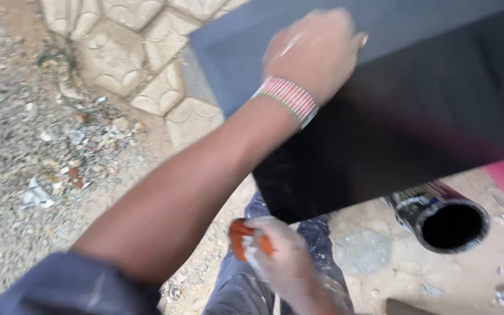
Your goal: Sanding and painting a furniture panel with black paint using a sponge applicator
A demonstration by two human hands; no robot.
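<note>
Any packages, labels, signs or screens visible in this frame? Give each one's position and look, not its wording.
Tin can: lower right, lying on its side on the ground below the black panel, open mouth toward the camera; round, black inside, black paint smeared over its wall.
Label on the can's wall: a blurred wrap, purplish and white; details too blurred to tell.
No signs or screens.

One head-worn camera looks steeply down, close over the black panel.

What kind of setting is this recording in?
Probably an outdoor work yard: gravel ground littered with scraps, patterned paving blocks, and a black-painted panel under the left hand, with an open paint can nearby.
</note>
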